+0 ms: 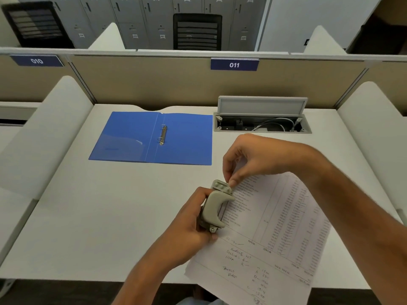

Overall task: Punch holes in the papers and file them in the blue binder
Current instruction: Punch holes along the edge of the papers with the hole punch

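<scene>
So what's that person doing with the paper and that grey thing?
A person is lining up a printed white paper sheet in a grey metal hole punch on the white desk. The left hand grips the punch, and the right hand pinches the sheet's edge at the punch's far end. The blue plastic ring binder lies open farther back, with nothing on its rings yet.

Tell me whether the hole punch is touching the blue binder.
Apart. The head view shows bare white desk between the hole punch and the open blue binder.
</scene>
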Available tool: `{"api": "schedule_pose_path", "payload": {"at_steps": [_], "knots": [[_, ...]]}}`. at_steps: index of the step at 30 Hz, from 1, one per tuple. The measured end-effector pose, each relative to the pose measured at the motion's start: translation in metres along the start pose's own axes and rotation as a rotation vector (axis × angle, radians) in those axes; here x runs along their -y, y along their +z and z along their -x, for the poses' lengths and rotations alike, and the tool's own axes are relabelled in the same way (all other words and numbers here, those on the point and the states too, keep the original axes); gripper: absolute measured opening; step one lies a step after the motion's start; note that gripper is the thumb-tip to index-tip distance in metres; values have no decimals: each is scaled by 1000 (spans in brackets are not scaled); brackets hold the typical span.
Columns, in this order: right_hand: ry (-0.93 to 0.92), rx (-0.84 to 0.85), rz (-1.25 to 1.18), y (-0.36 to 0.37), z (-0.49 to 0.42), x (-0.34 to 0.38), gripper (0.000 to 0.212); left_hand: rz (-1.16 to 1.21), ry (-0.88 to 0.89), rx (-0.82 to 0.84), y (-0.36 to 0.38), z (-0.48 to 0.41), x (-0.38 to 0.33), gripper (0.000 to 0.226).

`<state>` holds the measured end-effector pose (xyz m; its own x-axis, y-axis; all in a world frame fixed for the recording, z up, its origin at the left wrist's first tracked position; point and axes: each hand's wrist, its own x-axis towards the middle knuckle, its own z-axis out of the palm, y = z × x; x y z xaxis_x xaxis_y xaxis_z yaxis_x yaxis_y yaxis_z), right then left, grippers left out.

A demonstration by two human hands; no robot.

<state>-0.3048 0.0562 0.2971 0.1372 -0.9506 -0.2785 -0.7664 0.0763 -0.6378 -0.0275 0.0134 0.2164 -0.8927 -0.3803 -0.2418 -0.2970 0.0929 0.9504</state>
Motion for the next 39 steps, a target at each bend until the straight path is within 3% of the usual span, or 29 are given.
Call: {"api": "schedule_pose_path", "payload": {"at_steps": [7, 16, 19, 22, 25, 27, 30, 32, 33, 35, 37, 39], "knots": [[8, 61, -28, 4, -9, -2, 7, 85, -6, 57, 5, 2, -1, 78], [34, 53, 40, 10, -14, 11, 14, 279, -72, -77, 24, 1, -1, 48], [68, 68, 63, 13, -16, 10, 16, 238, -69, -48, 25, 1, 6, 67], [87, 73, 68, 14, -16, 9, 17, 198, -47, -39, 25, 1, 10, 71], [88, -29, 41, 13, -10, 10, 23, 231, -43, -50, 24, 0, 12, 71], [54, -309, -6, 13, 2, 11, 31, 278, -48, -59, 23, -1, 12, 72], [71, -1002, -177, 27, 39, -2, 40, 343, -41, -75, 17, -2, 11, 75], [309, -1417, -388, 50, 69, -16, 44, 370, -28, -98, 11, -2, 11, 74], [454, -1537, -554, 65, 82, -23, 45, 383, -25, -108, 9, -2, 12, 74], [666, -1512, -955, 94, 107, -33, 50, 399, -31, -120, 6, -2, 12, 75], [715, -1271, -1311, 122, 125, -38, 62, 402, -31, -127, 4, -4, 12, 75], [653, -1030, -1554, 145, 138, -36, 83, 394, -34, -131, 4, -6, 12, 74]]}}
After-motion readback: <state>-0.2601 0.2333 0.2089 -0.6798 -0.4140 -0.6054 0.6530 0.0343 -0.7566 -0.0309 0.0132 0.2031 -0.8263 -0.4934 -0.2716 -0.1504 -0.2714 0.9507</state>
